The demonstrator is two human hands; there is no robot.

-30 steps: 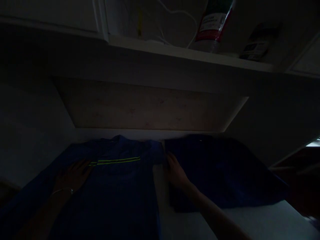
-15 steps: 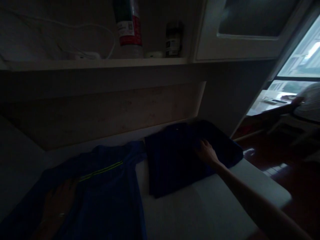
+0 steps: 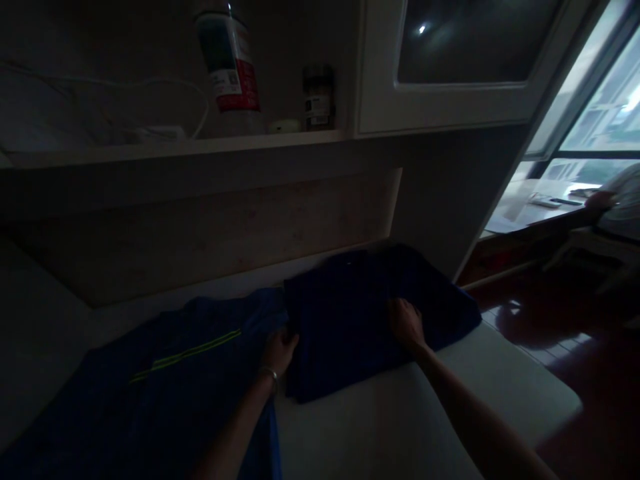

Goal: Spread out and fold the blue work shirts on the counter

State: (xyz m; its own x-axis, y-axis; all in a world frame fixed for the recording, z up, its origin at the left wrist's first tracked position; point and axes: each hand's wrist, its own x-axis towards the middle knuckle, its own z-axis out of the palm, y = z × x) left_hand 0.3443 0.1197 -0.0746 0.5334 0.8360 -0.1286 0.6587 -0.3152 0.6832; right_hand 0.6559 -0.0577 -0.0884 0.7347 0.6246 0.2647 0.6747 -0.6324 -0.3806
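Note:
The scene is very dark. A folded dark navy garment (image 3: 350, 320) lies on a white surface (image 3: 400, 427). My right hand (image 3: 406, 323) rests on top of it near its right part, fingers curled down onto the cloth. My left hand (image 3: 280, 351), a bangle on its wrist, is at the garment's left edge with fingers closed round that edge. To the left a blue shirt with a neon yellow-green stripe (image 3: 165, 380) lies spread flat under my left forearm.
A shelf (image 3: 200, 148) above holds a red-and-white bottle (image 3: 227, 67), a small dark jar (image 3: 318, 99) and a white cable. A white cabinet door (image 3: 450, 67) is at upper right. A window, a desk and another person's arm (image 3: 615, 200) are at far right.
My left hand has left the striped shirt and moved right to the navy garment's left edge. My right hand stays on the navy garment, slightly nearer me.

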